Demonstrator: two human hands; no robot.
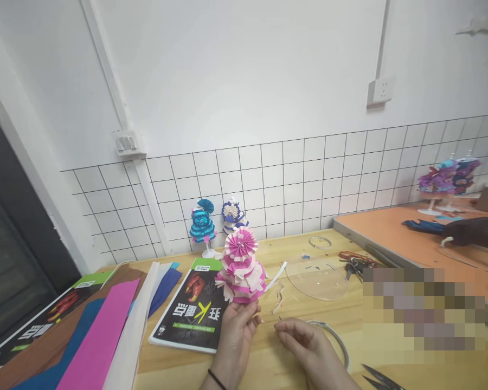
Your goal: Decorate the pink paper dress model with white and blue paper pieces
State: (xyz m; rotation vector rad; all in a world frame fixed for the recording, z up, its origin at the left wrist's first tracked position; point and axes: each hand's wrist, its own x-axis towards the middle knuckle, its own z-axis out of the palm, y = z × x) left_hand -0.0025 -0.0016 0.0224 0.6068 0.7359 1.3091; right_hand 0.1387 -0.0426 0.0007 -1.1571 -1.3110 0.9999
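Holding pink paper doll (241,268) in left hand (236,327) grip, right hand (299,338) nr, pinching pin

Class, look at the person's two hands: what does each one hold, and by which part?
The left hand grips the pink-and-white pleated paper figure by its base. The right hand pinches something thin; too small to identify.

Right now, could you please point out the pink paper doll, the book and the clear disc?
pink paper doll (241,271), head view, on its ruffled skirt.
book (193,317), head view, on its dark cover.
clear disc (317,279), head view, on its flat face.
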